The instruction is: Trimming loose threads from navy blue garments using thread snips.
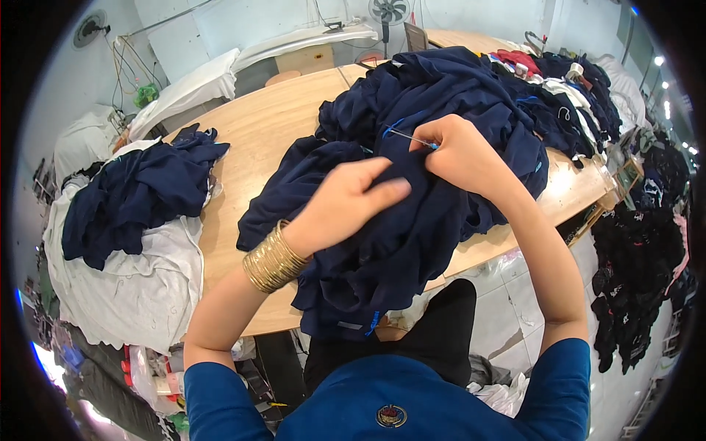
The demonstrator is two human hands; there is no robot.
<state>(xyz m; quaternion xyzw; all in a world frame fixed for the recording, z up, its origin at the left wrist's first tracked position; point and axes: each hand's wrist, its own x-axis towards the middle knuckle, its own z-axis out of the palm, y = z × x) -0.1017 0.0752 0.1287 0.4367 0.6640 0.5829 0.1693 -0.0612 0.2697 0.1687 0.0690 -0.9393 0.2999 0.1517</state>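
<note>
A large heap of dark navy cloth (368, 242) lies before me, part of it hanging over the table's near edge. Above the middle of it, my right hand (452, 151) is closed around a thin pointed metal tool (410, 137) with a bit of blue near the fingers. The tool's exact kind is too small to make out. Its tip points left, at a bright blue strip (388, 129) on the cloth. My left hand (351, 192) hovers over the heap, slightly blurred, thumb and fingers apart, with nothing visible in it. Gold bangles (276, 259) circle that wrist.
The wooden table (243, 128) curves around the heap. Another navy pile (140, 192) rests on white cloth (151, 283) at the left. Mixed garments (566, 92) crowd the far right, and black clothes (634, 272) hang beyond the right edge. A fan (388, 15) stands at the back.
</note>
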